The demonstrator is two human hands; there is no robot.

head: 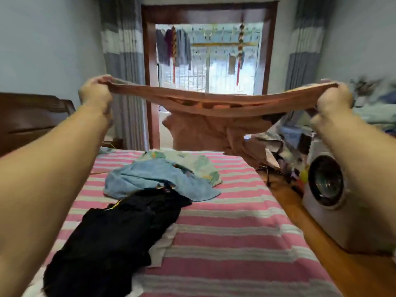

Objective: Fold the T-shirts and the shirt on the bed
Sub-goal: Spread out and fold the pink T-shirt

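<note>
Soft, light pink T-shirt (214, 108), stretched across mid frame, sagging; left hand (96, 97) and right hand (334, 99) each gripping one end. Probably best held by corners.

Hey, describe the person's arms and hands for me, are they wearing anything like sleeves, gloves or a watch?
Both forearms are bare right up to the frame edges: no sleeves show. The left hand and right hand are bare too, with no gloves. No watch, bracelet or ring can be seen, though motion blur softens the fingers, so a thin ring could be missed.
</note>
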